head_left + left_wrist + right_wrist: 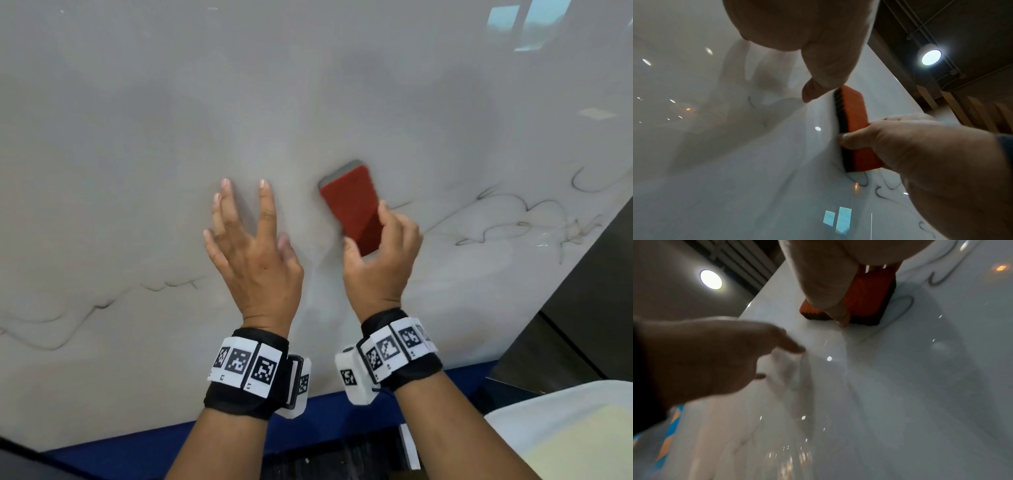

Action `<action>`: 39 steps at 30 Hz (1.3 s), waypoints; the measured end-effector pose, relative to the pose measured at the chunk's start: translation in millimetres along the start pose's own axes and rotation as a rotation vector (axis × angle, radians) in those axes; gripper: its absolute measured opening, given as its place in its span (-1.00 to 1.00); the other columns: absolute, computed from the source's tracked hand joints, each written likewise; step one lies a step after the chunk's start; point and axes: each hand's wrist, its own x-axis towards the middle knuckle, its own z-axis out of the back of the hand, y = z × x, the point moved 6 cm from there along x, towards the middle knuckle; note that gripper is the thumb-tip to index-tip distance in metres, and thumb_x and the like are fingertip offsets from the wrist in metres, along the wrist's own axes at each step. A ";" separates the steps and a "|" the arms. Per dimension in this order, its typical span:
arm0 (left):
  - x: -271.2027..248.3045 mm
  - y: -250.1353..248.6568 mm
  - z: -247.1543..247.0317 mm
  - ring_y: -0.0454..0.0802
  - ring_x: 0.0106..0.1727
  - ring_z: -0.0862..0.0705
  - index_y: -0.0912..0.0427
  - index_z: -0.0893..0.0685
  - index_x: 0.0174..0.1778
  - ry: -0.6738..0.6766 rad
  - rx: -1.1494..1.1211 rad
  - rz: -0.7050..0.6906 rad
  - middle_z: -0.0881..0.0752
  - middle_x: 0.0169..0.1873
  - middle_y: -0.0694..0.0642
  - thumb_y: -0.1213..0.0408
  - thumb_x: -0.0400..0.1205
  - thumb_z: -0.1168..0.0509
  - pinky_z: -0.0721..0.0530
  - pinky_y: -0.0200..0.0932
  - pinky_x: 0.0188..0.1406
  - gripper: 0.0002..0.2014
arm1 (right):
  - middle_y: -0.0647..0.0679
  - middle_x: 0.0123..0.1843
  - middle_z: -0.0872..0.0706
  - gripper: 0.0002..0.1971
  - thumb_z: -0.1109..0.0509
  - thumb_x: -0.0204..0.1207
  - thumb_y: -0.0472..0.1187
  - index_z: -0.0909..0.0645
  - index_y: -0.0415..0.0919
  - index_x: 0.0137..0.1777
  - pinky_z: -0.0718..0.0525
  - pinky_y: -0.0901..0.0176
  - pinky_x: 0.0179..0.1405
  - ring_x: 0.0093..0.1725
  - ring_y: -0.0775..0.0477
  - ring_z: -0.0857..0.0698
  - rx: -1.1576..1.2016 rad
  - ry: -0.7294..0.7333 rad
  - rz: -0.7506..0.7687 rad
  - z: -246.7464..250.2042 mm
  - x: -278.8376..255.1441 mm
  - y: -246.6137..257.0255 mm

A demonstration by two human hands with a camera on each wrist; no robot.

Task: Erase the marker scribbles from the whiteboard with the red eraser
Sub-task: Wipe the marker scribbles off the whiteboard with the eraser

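Observation:
The whiteboard (137, 137) fills the head view. My right hand (378, 260) grips the lower end of the red eraser (352, 209) and holds its dark felt face against the board near the middle; the eraser (856, 128) shows edge-on in the left wrist view, and close up the eraser (865, 298) sits under my thumb. My left hand (251, 246) is spread open to its left, fingertips (263, 185) at the board. Black scribbles (520, 219) remain at the right, and fainter scribbles (102, 308) run along the lower left.
A blue strip (342, 407) runs along the whiteboard's lower edge. A dark panel (589, 291) borders the board on the right. A white tray-like object (565, 431) lies at the bottom right. Ceiling lights reflect in the glossy board.

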 end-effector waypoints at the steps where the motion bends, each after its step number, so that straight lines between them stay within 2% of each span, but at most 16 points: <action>1: -0.3 -2.6 -1.2 0.21 0.70 -0.07 0.02 -0.26 0.69 -0.003 -0.009 -0.001 -0.10 0.70 0.23 0.31 0.51 -0.41 -0.16 0.41 0.60 -0.20 | -0.22 0.19 -0.58 -0.33 -0.63 0.23 -0.33 -0.58 -0.37 0.39 -0.52 0.07 0.33 0.19 -0.17 -0.50 -0.008 0.045 0.035 -4.0 -8.2 1.5; 3: -1.6 -8.0 -4.0 0.19 0.71 -0.05 0.11 -0.24 0.70 0.001 -0.019 -0.004 -0.11 0.70 0.24 0.30 0.48 -0.43 -0.13 0.39 0.62 -0.16 | -0.17 0.18 -0.60 -0.36 -0.63 0.21 -0.35 -0.61 -0.33 0.36 -0.45 0.15 0.33 0.18 -0.14 -0.51 -0.022 0.143 0.111 -6.6 -18.0 1.4; 5: -2.0 -12.4 -6.1 0.18 0.72 -0.04 0.15 -0.21 0.70 -0.004 -0.021 -0.006 -0.10 0.71 0.23 0.33 0.47 -0.43 -0.11 0.35 0.64 -0.14 | -0.17 0.19 -0.61 -0.36 -0.63 0.21 -0.32 -0.61 -0.31 0.35 -0.48 0.09 0.31 0.18 -0.16 -0.53 -0.032 0.156 0.126 -0.7 -7.9 -4.2; 8: -4.3 -17.4 -9.8 0.15 0.73 0.00 0.00 -0.19 0.71 0.013 -0.002 -0.032 -0.05 0.72 0.19 0.36 0.52 -0.40 -0.04 0.32 0.65 -0.16 | -0.22 0.21 -0.58 -0.36 -0.66 0.25 -0.24 -0.58 -0.35 0.35 -0.58 -0.10 0.30 0.22 -0.22 -0.54 0.033 -0.023 -0.064 17.9 20.1 -22.5; 10: -5.4 -19.8 -11.5 0.15 0.74 0.03 -0.08 -0.20 0.71 0.024 0.014 -0.048 -0.03 0.73 0.19 0.39 0.53 -0.38 -0.03 0.34 0.64 -0.17 | -0.21 0.24 -0.55 -0.35 -0.67 0.27 -0.22 -0.56 -0.35 0.37 -0.60 -0.14 0.30 0.25 -0.21 -0.53 0.064 -0.079 -0.140 21.2 26.3 -27.0; 12: -5.3 -21.6 -12.6 0.16 0.74 0.04 -0.11 -0.20 0.70 0.026 0.021 -0.042 -0.02 0.73 0.19 0.40 0.53 -0.37 -0.05 0.37 0.63 -0.17 | -0.23 0.23 -0.56 -0.35 -0.66 0.26 -0.26 -0.57 -0.36 0.37 -0.59 -0.12 0.29 0.23 -0.19 -0.52 0.037 -0.045 -0.105 16.1 17.3 -22.3; 16: -4.6 -22.7 -11.2 0.14 0.74 0.02 -0.11 -0.24 0.69 0.015 0.000 -0.013 -0.03 0.73 0.16 0.45 0.51 -0.36 -0.08 0.38 0.63 -0.16 | -0.22 0.19 -0.61 -0.37 -0.63 0.21 -0.34 -0.62 -0.34 0.35 -0.50 0.05 0.31 0.19 -0.16 -0.51 -0.005 0.170 0.096 1.0 -10.0 -10.9; 18: -4.9 -22.1 -10.8 0.12 0.74 0.03 -0.13 -0.24 0.69 0.020 0.001 -0.007 -0.03 0.73 0.14 0.42 0.53 -0.37 -0.08 0.37 0.64 -0.18 | -0.25 0.19 -0.63 -0.38 -0.62 0.20 -0.34 -0.62 -0.35 0.34 -0.50 0.01 0.30 0.19 -0.18 -0.51 -0.022 0.149 0.107 8.5 0.1 -17.3; 22: -5.8 -21.6 -10.5 0.10 0.74 0.03 -0.17 -0.22 0.69 0.029 0.005 0.010 -0.02 0.73 0.11 0.39 0.53 -0.37 -0.08 0.37 0.64 -0.18 | -0.27 0.21 -0.58 -0.36 -0.65 0.23 -0.28 -0.58 -0.39 0.33 -0.57 -0.21 0.27 0.22 -0.25 -0.53 0.037 -0.084 -0.143 30.2 29.5 -42.1; 25: -5.0 -22.9 -10.5 0.11 0.74 0.03 -0.17 -0.22 0.68 0.046 0.003 0.032 -0.01 0.73 0.10 0.40 0.51 -0.37 -0.10 0.41 0.62 -0.16 | -0.27 0.21 -0.57 -0.38 -0.64 0.23 -0.31 -0.58 -0.40 0.32 -0.58 -0.18 0.24 0.21 -0.23 -0.51 0.026 0.007 -0.120 15.0 6.2 -28.1; 28: -5.5 -23.2 -11.1 0.12 0.74 0.05 -0.14 -0.24 0.68 0.063 -0.003 0.029 0.00 0.73 0.12 0.27 0.53 -0.38 -0.10 0.45 0.60 -0.22 | -0.23 0.21 -0.58 -0.38 -0.62 0.21 -0.35 -0.60 -0.36 0.32 -0.59 -0.08 0.26 0.21 -0.14 -0.48 -0.004 0.163 -0.024 5.0 -19.1 -22.9; 31: -5.2 -23.7 -12.1 0.14 0.73 0.04 -0.13 -0.24 0.68 0.057 0.027 0.018 -0.02 0.73 0.16 0.14 0.53 -0.43 -0.08 0.47 0.59 -0.21 | -0.23 0.22 -0.58 -0.37 -0.64 0.20 -0.33 -0.60 -0.37 0.32 -0.57 -0.04 0.30 0.22 -0.17 -0.51 -0.003 0.069 -0.059 16.0 1.4 -35.5; 33: -5.1 -25.0 -13.2 0.16 0.73 0.02 -0.09 -0.24 0.68 0.046 0.021 0.011 -0.04 0.72 0.19 0.19 0.51 -0.46 -0.08 0.45 0.59 -0.19 | -0.24 0.23 -0.57 -0.37 -0.66 0.22 -0.29 -0.58 -0.39 0.32 -0.57 -0.06 0.31 0.24 -0.24 -0.54 0.008 -0.030 -0.123 23.8 12.5 -40.4; 35: -6.3 -29.4 -13.6 0.17 0.73 0.01 -0.05 -0.23 0.69 0.037 0.015 -0.014 -0.05 0.72 0.22 0.28 0.51 -0.46 -0.08 0.43 0.61 -0.16 | -0.24 0.25 -0.56 -0.36 -0.67 0.25 -0.29 -0.56 -0.39 0.34 -0.54 -0.01 0.33 0.25 -0.25 -0.53 0.000 -0.058 -0.163 22.1 8.1 -38.0; 37: -6.2 -33.1 -15.9 0.18 0.73 0.01 -0.07 -0.20 0.70 0.036 0.017 -0.061 -0.05 0.72 0.24 0.36 0.51 -0.43 -0.06 0.43 0.61 -0.14 | -0.23 0.25 -0.56 -0.35 -0.66 0.25 -0.31 -0.56 -0.36 0.36 -0.55 0.00 0.32 0.26 -0.20 -0.51 -0.002 -0.008 -0.158 12.7 -5.4 -29.7; 39: -7.3 -35.3 -19.5 0.18 0.73 0.02 -0.10 -0.20 0.70 0.035 0.013 -0.087 -0.04 0.72 0.25 0.46 0.49 -0.39 -0.04 0.45 0.61 -0.12 | -0.21 0.23 -0.57 -0.36 -0.64 0.23 -0.33 -0.59 -0.34 0.36 -0.58 0.00 0.29 0.23 -0.13 -0.49 -0.030 0.090 -0.054 5.5 -16.3 -24.1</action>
